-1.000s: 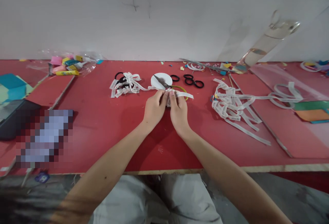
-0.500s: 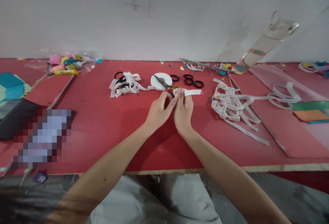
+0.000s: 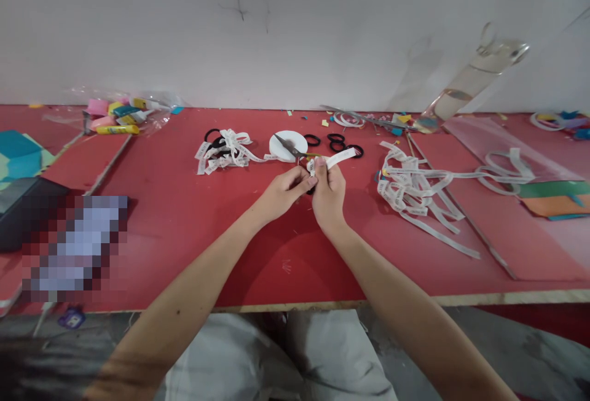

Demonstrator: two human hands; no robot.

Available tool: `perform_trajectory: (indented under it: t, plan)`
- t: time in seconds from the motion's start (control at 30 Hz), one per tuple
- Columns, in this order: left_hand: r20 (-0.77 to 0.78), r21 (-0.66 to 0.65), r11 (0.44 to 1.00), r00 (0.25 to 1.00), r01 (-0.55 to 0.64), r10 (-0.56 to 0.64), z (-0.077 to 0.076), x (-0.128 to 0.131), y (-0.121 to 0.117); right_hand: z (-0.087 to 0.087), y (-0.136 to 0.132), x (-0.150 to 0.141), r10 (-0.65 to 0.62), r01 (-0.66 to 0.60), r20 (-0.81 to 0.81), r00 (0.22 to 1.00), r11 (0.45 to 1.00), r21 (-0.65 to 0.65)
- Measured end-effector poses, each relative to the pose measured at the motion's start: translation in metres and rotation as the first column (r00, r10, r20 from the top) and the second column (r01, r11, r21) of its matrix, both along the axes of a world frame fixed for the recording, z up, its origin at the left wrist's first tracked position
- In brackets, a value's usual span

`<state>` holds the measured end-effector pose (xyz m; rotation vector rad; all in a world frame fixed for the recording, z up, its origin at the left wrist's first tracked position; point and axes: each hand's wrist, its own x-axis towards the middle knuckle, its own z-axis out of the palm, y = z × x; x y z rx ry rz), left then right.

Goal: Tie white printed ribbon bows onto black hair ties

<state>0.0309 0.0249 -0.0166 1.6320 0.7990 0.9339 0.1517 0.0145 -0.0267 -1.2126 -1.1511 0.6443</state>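
Both hands meet over the middle of the red table. My left hand (image 3: 283, 195) pinches a short white printed ribbon (image 3: 342, 156) at its near part. My right hand (image 3: 329, 198) grips the same ribbon, thumb on top, its free end sticking out to the right. Something dark, perhaps a black hair tie, shows under the fingers, mostly hidden. Just beyond the hands, scissors (image 3: 289, 145) with partly hidden handles lie on a white disc (image 3: 298, 139). Several black hair ties (image 3: 336, 138) lie to its right. At left sits a pile of black hair ties with ribbon bows (image 3: 233, 148).
Right of my hands lies a tangle of white ribbon (image 3: 410, 189). A clear bottle (image 3: 470, 81) leans against the wall. At far left are a phone (image 3: 80, 244), a dark case (image 3: 30, 210) and a plastic bag of colourful pieces (image 3: 124, 112). The table's front edge (image 3: 286, 307) is near my lap.
The ribbon's free end has tilted upward on the right. My left hand has turned slightly and its fingers lie flatter; both hands remain together in the same spot.
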Motion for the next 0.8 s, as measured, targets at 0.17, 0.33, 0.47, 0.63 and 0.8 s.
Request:
perform_trajectory:
  t: [0.17, 0.33, 0.47, 0.63, 0.8]
  plan:
    - [-0.029, 0.009, 0.999, 0.999, -0.033, 0.033, 0.003, -0.002, -0.002, -0.001, 0.001, -0.001, 0.02, -0.02, 0.009, 1.0, 1.0, -0.014]
    - [-0.098, 0.076, 0.951, 0.946, -0.301, 0.308, 0.001, 0.008, -0.011, 0.0, -0.004, -0.006, 0.037, -0.039, 0.075, 0.996, 0.999, 0.031]
    - [-0.155, 0.199, 0.89, 0.883, -0.411, 0.443, -0.001, 0.012, -0.016, 0.001, -0.011, -0.011, 0.065, -0.072, 0.114, 0.991, 0.995, 0.063]
    - [-0.133, 0.355, 0.814, 0.837, -0.46, 0.531, -0.003, 0.01, -0.016, 0.002, -0.016, -0.013, 0.064, -0.073, 0.146, 0.987, 0.996, 0.052]
    - [-0.113, 0.419, 0.797, 0.846, -0.434, 0.521, -0.005, 0.008, -0.01, 0.003, -0.017, -0.013, 0.053, -0.057, 0.127, 0.991, 0.998, 0.029]
